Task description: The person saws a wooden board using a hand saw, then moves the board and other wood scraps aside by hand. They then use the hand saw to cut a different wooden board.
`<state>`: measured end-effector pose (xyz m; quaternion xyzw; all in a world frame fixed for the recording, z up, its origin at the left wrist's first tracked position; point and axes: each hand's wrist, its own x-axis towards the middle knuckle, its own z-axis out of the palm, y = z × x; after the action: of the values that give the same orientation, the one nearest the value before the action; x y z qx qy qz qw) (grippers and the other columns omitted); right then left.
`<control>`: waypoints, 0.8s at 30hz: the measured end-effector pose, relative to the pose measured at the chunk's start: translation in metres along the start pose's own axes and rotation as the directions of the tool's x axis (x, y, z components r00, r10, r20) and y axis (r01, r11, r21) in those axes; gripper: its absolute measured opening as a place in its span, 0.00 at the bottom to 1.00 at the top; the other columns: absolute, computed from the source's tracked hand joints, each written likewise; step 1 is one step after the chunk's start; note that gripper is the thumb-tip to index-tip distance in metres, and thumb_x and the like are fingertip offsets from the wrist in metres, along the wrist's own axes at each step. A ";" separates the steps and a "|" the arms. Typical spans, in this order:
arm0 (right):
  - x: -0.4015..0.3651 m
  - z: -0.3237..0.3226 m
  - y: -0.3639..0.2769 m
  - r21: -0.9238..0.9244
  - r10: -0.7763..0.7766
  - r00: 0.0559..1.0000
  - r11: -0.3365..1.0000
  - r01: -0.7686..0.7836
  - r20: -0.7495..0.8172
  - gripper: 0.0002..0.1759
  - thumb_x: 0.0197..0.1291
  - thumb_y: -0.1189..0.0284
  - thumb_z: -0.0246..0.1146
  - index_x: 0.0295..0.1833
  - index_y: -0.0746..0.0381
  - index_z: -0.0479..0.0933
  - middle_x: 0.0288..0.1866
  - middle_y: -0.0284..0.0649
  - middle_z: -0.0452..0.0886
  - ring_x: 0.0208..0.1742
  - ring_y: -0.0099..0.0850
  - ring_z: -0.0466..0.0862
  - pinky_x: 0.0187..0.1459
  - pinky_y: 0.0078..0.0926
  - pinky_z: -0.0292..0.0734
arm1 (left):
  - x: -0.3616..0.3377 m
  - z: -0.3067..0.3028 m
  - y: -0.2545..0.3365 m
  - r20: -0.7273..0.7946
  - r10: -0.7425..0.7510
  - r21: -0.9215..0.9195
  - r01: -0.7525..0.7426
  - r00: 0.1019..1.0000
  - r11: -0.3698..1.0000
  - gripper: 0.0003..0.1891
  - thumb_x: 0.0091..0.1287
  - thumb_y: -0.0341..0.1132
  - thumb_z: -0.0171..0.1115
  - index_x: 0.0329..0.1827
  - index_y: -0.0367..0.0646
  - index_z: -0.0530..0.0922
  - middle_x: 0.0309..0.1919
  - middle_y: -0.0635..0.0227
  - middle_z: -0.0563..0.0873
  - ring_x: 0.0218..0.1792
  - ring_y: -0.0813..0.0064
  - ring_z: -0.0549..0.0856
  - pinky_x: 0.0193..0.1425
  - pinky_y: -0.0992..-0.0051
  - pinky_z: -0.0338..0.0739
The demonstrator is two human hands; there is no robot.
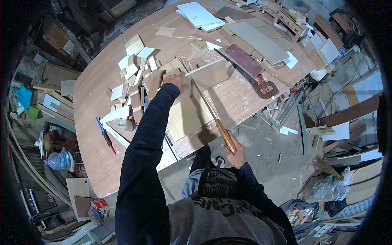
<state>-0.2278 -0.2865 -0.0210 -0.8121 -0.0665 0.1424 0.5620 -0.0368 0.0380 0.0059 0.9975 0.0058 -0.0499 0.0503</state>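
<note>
Clamping R hand (pixel 234 150) around the wooden handle (pixel 225 136) of a long, thin-bladed tool (pixel 205 101), just off the near edge of the tabletop (pixel 94 143); aiming its blade far & slightly left, over the pale board (pixel 185 120). Resting L hand (pixel 174 81) on wood (pixel 172 66) approx. mid-tabletop, just left of the blade's far part; bending fingers down, but can't tell if gripping or only pressing, due to partly hidden fingertips. Poss. nicking L fingers if letting the blade jump or wander, esp. w/ that hand so close to its line. Poss. bending or twisting the thin blade, if pushing hard at an angle from the near end. Maybe losing control of the wood too, if pressing too lightly w/ L hand, thus shifting the pale board or tipping the upright board (pixel 210 73) just right of the blade's far part. Perhaps also toppling small wood blocks (pixel 132 69) heaped left of L hand, if swinging L forearm outward. Prob. not endangering the handsaw (pixel 267 90) lying farther right, unless reaching across.
</note>
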 end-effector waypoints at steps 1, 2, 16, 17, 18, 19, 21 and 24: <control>0.001 0.003 0.001 0.004 0.003 1.000 1.000 -0.003 -0.004 0.33 0.58 0.77 0.65 0.70 0.64 0.66 0.59 0.55 0.80 0.58 0.37 0.82 0.58 0.29 0.75 | 0.003 -0.003 -0.001 0.032 -0.028 -0.016 0.029 0.999 0.999 0.28 0.55 0.51 0.71 0.52 0.43 0.74 0.40 0.48 0.87 0.48 0.48 0.85 0.56 0.54 0.77; 0.004 0.007 0.002 0.012 -0.036 0.999 0.999 0.036 -0.021 0.34 0.58 0.77 0.65 0.71 0.63 0.66 0.59 0.55 0.80 0.59 0.40 0.82 0.58 0.30 0.75 | 0.013 -0.001 -0.005 0.139 -0.118 0.034 0.114 0.983 0.993 0.36 0.54 0.57 0.71 0.61 0.48 0.72 0.48 0.49 0.85 0.54 0.50 0.83 0.59 0.54 0.75; 0.022 0.015 -0.012 -0.053 -0.358 0.910 0.933 0.355 -0.207 0.28 0.57 0.74 0.66 0.65 0.59 0.73 0.49 0.50 0.85 0.43 0.46 0.88 0.41 0.34 0.82 | 0.013 0.007 -0.013 0.082 -0.178 -0.103 0.186 0.981 0.977 0.42 0.49 0.63 0.72 0.61 0.41 0.75 0.49 0.47 0.85 0.55 0.49 0.83 0.62 0.58 0.75; 0.020 0.014 -0.002 -0.055 -0.328 0.922 0.945 0.324 -0.206 0.28 0.56 0.76 0.66 0.65 0.59 0.73 0.49 0.50 0.85 0.43 0.45 0.88 0.41 0.34 0.82 | 0.009 0.007 -0.013 0.124 -0.178 -0.100 0.191 0.976 0.977 0.43 0.49 0.64 0.72 0.60 0.40 0.75 0.48 0.46 0.85 0.55 0.49 0.83 0.62 0.58 0.75; 0.018 0.011 0.003 -0.058 -0.298 0.932 0.954 0.293 -0.206 0.28 0.56 0.77 0.66 0.64 0.59 0.74 0.49 0.49 0.85 0.43 0.44 0.88 0.41 0.34 0.82 | 0.009 0.011 -0.017 0.134 -0.176 -0.132 0.194 0.975 0.972 0.47 0.48 0.66 0.71 0.63 0.37 0.74 0.50 0.44 0.84 0.56 0.49 0.82 0.63 0.60 0.74; 0.017 0.008 0.006 -0.060 -0.298 0.933 0.955 0.292 -0.204 0.28 0.56 0.77 0.66 0.64 0.59 0.74 0.49 0.49 0.85 0.43 0.44 0.88 0.41 0.34 0.82 | 0.010 0.020 -0.023 0.135 -0.177 -0.135 0.195 0.975 0.972 0.47 0.48 0.66 0.71 0.63 0.37 0.74 0.50 0.44 0.84 0.56 0.49 0.82 0.63 0.60 0.74; 0.014 0.002 0.010 -0.152 -0.352 0.914 0.933 0.326 -0.200 0.27 0.54 0.79 0.65 0.63 0.61 0.75 0.50 0.51 0.85 0.43 0.41 0.88 0.42 0.32 0.82 | 0.010 0.036 -0.033 0.133 -0.174 -0.294 0.206 0.976 0.933 0.49 0.46 0.69 0.71 0.62 0.36 0.74 0.52 0.45 0.84 0.56 0.51 0.82 0.64 0.61 0.75; 0.006 -0.007 0.011 0.021 -0.269 0.944 0.960 0.278 -0.189 0.26 0.58 0.75 0.65 0.63 0.68 0.75 0.55 0.51 0.83 0.52 0.36 0.87 0.52 0.27 0.79 | 0.011 0.051 -0.038 0.245 -0.260 -0.404 0.342 0.934 0.848 0.55 0.43 0.72 0.70 0.64 0.33 0.72 0.54 0.43 0.82 0.59 0.51 0.81 0.66 0.63 0.73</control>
<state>-0.2207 -0.2947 -0.0299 -0.7912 -0.1228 -0.0112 0.5990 -0.0312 0.0708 -0.0495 0.9378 0.1693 -0.1449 0.2663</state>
